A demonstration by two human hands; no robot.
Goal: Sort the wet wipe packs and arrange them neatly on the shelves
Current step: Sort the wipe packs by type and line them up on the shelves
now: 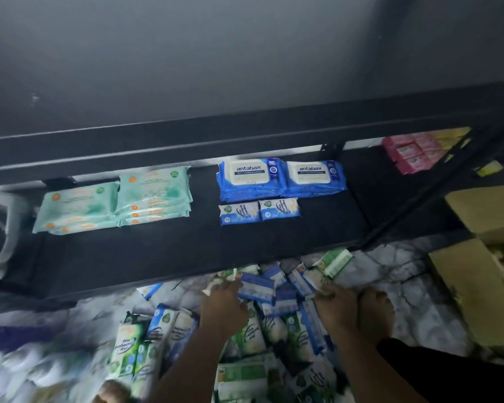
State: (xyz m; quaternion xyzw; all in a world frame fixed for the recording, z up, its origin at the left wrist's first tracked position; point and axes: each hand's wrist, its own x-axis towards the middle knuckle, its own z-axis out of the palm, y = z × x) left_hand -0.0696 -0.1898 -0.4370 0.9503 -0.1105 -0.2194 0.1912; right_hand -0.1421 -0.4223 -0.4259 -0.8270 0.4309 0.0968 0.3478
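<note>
A loose pile of wet wipe packs (253, 338), green-white and blue-white, lies on the floor below the black shelf (163, 257). Both hands reach into its far end. My left hand (224, 305) grips a bunch of small blue packs (258, 286) from the left. My right hand (336, 303) curls its fingers on the same bunch from the right. On the shelf lie two stacks of mint-green packs (114, 203), two stacks of blue antabax packs (280, 177) and, in front of those, two small blue packs (258, 212) side by side.
Pink packs (410, 154) and yellow ones sit on the shelf's far right behind a black upright (413, 205). Cardboard boxes (477, 280) stand on the right. A white plastic container (3, 228) is at the left. A bare foot (376, 312) rests beside my right hand.
</note>
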